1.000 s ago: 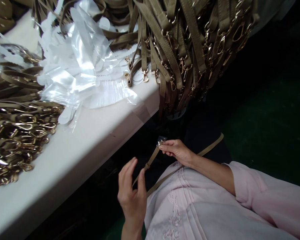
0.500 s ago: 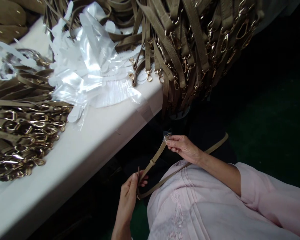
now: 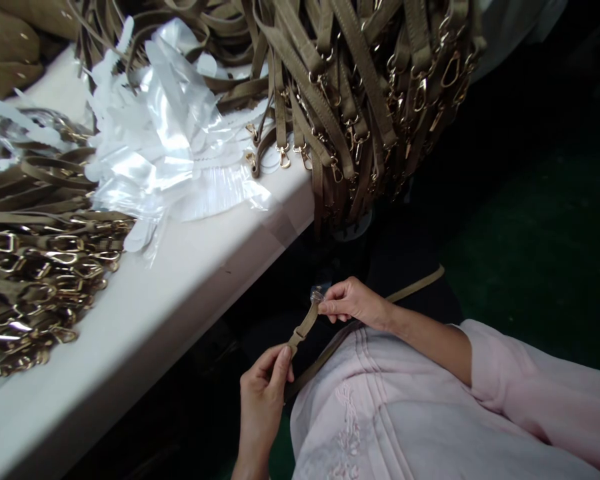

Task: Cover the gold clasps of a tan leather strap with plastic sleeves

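Note:
Between my hands runs a narrow olive-brown strap (image 3: 309, 321) with a small loop on it. My left hand (image 3: 266, 387) pinches the strap just below that loop. At the strap's upper end, my right hand (image 3: 353, 303) has its fingers closed around the tip, where a clear plastic piece (image 3: 319, 293) wraps what looks like metal hardware. The rest of the strap trails behind my right forearm and across my lap. Both hands are in front of my body, below the table edge.
A white table (image 3: 200, 267) slants across the left. On it lie a pile of clear plastic bags (image 3: 165, 133) and a stack of straps with gold clasps (image 3: 40, 267). Many more straps (image 3: 350, 100) hang over its far corner. Brown pieces (image 3: 10, 47) lie at top left.
My left hand has slid up the strap, closer to the loop and to my right hand. My right hand has shifted slightly left and down in the view, which has itself moved.

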Demonstrator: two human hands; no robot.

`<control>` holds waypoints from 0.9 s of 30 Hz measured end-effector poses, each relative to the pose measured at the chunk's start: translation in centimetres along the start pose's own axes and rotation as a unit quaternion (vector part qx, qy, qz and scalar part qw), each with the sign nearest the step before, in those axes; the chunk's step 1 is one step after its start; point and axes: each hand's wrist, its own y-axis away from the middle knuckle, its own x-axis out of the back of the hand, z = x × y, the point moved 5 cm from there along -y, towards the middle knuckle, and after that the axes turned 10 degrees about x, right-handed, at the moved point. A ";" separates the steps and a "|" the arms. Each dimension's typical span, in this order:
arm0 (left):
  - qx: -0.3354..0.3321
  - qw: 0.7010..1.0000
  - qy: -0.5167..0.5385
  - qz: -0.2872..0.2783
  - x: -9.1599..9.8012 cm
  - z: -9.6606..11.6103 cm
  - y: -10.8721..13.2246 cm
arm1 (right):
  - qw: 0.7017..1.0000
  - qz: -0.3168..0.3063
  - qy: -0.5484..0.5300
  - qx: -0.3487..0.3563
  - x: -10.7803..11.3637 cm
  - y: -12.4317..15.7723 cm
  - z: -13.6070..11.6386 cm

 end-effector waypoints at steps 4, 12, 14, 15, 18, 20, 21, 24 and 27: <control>-0.014 0.994 -0.040 0.097 2.7 0.9 0.9 | 0.998 0.051 -0.033 0.010 0.4 0.0 0.0; -0.171 0.950 -0.143 0.219 2.6 3.4 2.9 | 0.996 0.034 -0.080 0.008 -0.3 0.0 0.2; -0.186 0.948 -0.142 0.215 1.3 4.1 2.8 | 0.998 0.019 -0.066 0.008 -1.0 0.2 0.3; -0.187 0.952 -0.132 0.202 0.6 4.4 2.6 | 0.998 0.007 -0.056 0.008 -1.5 0.3 0.4; -0.146 0.980 -0.051 0.128 -1.5 4.7 1.1 | 0.999 -0.036 -0.022 0.009 -2.7 0.7 0.4; -0.083 0.993 0.028 0.074 -2.7 4.4 -0.2 | 0.999 -0.038 -0.006 0.017 -3.0 0.7 0.3; -0.052 0.995 0.066 0.051 -3.2 4.1 -0.7 | 0.999 -0.031 -0.002 0.024 -2.9 0.7 0.2; -0.005 0.985 0.170 -0.019 -4.3 3.4 -1.9 | 0.999 -0.003 -0.001 0.052 -2.2 0.5 0.0; 0.013 0.968 0.232 -0.093 -5.1 2.9 -2.2 | 0.997 -0.002 0.014 0.081 -1.5 0.4 0.1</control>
